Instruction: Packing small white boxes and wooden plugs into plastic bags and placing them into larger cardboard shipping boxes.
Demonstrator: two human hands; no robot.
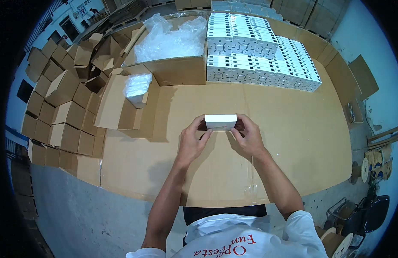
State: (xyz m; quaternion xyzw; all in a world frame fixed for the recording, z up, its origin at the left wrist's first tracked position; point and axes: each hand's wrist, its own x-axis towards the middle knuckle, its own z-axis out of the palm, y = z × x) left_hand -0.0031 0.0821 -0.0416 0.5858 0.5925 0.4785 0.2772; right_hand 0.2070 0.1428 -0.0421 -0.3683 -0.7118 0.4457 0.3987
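Note:
A small white box (221, 122) is held level over the middle of the cardboard-covered table (199, 172). My left hand (193, 138) grips its left end, thumb at the near lower edge and fingers behind. At the opposite end my right hand (249, 136) holds it the same way, fingers curled round the side. The box looks closed, and its far side is hidden from me.
Stacked white boxes (263, 73) fill the back right. Behind, a large carton (177, 71) holds clear plastic bags (169, 41). Left of my hands stands an open carton (138, 122) with plastic-wrapped packets (138, 85). Empty brown cartons (67, 116) pile up at far left.

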